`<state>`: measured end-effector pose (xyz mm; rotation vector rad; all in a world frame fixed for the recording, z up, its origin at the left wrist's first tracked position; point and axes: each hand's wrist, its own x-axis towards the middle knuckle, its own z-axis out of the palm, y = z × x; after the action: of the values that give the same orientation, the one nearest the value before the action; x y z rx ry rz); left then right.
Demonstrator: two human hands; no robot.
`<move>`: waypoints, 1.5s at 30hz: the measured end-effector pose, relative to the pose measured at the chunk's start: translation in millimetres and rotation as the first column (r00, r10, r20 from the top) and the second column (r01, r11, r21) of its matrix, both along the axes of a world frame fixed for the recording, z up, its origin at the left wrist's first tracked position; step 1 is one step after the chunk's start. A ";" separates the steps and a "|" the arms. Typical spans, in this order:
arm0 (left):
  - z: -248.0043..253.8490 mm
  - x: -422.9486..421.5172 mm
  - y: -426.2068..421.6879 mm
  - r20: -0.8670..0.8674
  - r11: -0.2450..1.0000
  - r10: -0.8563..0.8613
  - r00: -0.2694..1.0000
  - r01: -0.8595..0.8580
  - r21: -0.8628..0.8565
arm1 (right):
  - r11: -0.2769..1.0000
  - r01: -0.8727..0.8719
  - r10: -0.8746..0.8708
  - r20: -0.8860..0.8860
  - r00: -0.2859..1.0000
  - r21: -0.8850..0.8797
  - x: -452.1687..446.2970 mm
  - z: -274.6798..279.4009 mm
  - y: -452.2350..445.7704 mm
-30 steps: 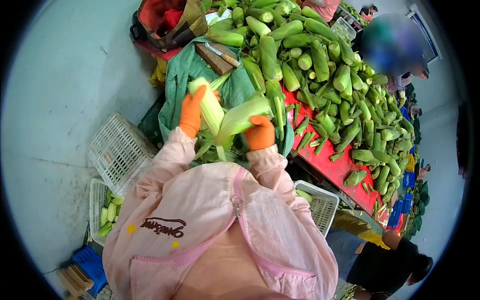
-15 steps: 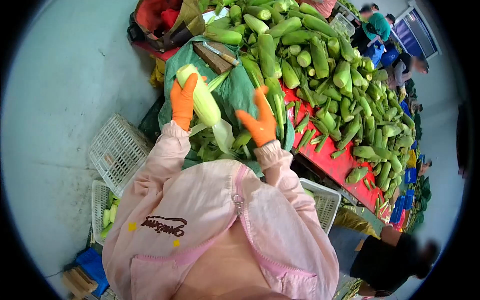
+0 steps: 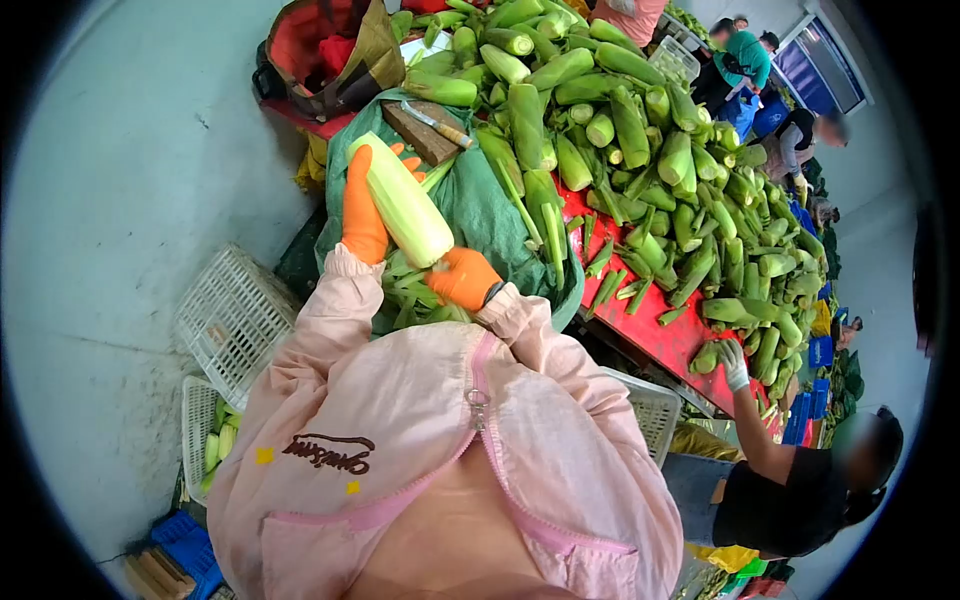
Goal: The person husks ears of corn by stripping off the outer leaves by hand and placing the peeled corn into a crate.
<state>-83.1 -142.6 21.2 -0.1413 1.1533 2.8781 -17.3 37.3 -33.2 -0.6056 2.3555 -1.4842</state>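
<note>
An ear of corn (image 3: 405,205), stripped down to pale green inner husk, lies tilted in my left hand (image 3: 364,208). That hand wears an orange glove, its fingers wrapped round the upper part. My right hand (image 3: 465,278), gloved alike, is closed at the ear's lower end; what its fingers pinch is hidden. Beneath both hands spreads a green plastic sheet (image 3: 480,215) with loose husks (image 3: 408,295) on it. Just beyond, a knife (image 3: 440,125) with a wooden handle rests on a wooden block (image 3: 418,134).
Unhusked corn (image 3: 630,125) is heaped across a red table (image 3: 655,345) ahead and right. White crates (image 3: 240,320) stand at my left, another crate (image 3: 650,410) at my right. A co-worker's gloved hand (image 3: 735,365) touches corn at the table edge. An open bag (image 3: 370,65) sits far left.
My right hand has come from open and apart to closed at the ear's lower end. The husk strip hanging there no longer shows. A co-worker's hand has reached onto the table.
</note>
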 end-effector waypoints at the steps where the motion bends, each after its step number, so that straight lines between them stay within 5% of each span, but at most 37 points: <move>1: -5.0 -5.0 -4.8 0.003 1.000 0.003 1.000 -0.003 -0.001 | 0.918 0.016 0.210 -0.519 0.829 0.397 3.7 -1.1 -2.5; 3: -25.9 -24.5 -20.2 0.072 0.992 0.121 0.990 -0.123 0.022 | 0.900 -0.243 0.307 -0.131 0.943 0.363 19.0 -2.0 -5.3; 5: -49.1 -35.6 -38.6 0.087 0.983 0.136 0.987 -0.146 0.113 | 0.983 -0.103 0.140 -0.254 0.957 0.155 20.8 5.3 -9.8; 7: -42.7 -22.6 -39.8 0.107 0.974 0.129 0.986 -0.146 0.171 | 0.967 -0.047 0.129 -0.325 0.937 0.249 5.3 7.9 -6.5; 8: -42.6 -12.9 -41.5 0.119 0.976 0.130 0.984 -0.148 0.160 | 0.834 -0.034 0.248 -0.320 0.915 0.550 -3.2 15.2 -1.5; 9: -41.0 -7.1 -40.2 0.010 0.991 0.121 0.993 -0.121 0.061 | 0.901 0.034 0.171 -0.426 0.888 0.432 -9.4 3.4 9.5; 10: -34.6 -4.4 -34.8 -0.107 0.994 0.098 0.989 -0.102 -0.033 | 0.986 0.065 -0.042 -0.150 0.988 0.154 -14.0 7.5 13.7; 11: -28.1 0.6 -26.2 -0.112 0.995 0.092 0.989 -0.096 -0.027 | 0.976 0.189 -0.165 0.192 0.967 -0.111 -16.5 12.4 17.4; 13: -12.4 14.9 -5.5 -0.390 0.876 -0.034 0.920 -0.160 -0.454 | 0.800 0.267 -0.164 0.231 0.959 -0.537 -24.6 30.9 20.1; 15: -14.3 20.6 17.0 -0.437 0.684 -0.151 0.886 -0.225 -0.694 | 0.811 0.299 -0.236 0.187 0.954 -0.503 -20.2 54.4 21.5; 17: 5.0 31.3 42.1 -0.584 0.358 -0.383 0.716 -0.467 -0.808 | 0.858 0.348 -0.326 0.124 0.937 -0.379 -10.3 61.6 24.2; 19: -6.3 35.3 72.8 -0.625 0.424 -0.408 0.666 -0.468 -0.775 | 0.788 0.503 -0.495 0.119 0.861 -0.355 9.5 66.5 37.3; 21: -14.4 47.0 98.4 -0.544 0.341 -0.553 0.631 -0.424 -0.839 | 0.756 0.598 -0.620 0.001 0.785 -0.266 38.0 65.2 65.8; 24: -5.1 62.1 131.7 -0.435 0.345 -0.781 0.448 -0.271 -0.899 | 0.518 0.665 -0.736 0.115 0.667 -0.538 92.6 33.1 120.7; 28: -35.7 55.9 147.0 -0.365 0.435 -0.717 0.594 -0.028 -0.900 | 0.178 0.793 -0.922 0.184 0.341 -0.582 187.2 16.3 205.2; 30: -58.4 51.7 148.4 -0.259 0.415 -0.713 0.651 0.095 -0.905 | 0.043 0.887 -0.996 0.049 0.074 -0.459 234.8 -12.6 245.6; 33: -71.8 48.5 151.7 -0.197 0.384 -0.732 0.652 0.156 -0.910 | -0.235 0.965 -0.967 -0.131 -0.221 0.113 282.7 -31.7 278.5; 37: -73.4 50.2 159.8 -0.145 0.371 -0.723 0.675 0.203 -0.906 | -0.192 0.866 -0.969 -0.231 -0.091 0.463 323.2 -133.8 347.9; 41: -81.7 49.0 156.8 -0.126 0.353 -0.677 0.725 0.170 -0.920 | -0.087 0.995 -0.991 -0.100 -0.083 0.037 234.6 -72.9 356.9; 45: -71.4 59.2 149.5 -0.089 0.361 -0.603 0.792 0.172 -0.917 | 0.125 0.992 -0.970 -0.208 0.129 0.033 126.4 -77.7 412.8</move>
<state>-23.9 6.9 -50.2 0.6953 2.2682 1.6038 109.2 450.1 -110.9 1.3644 3.0618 -1.5273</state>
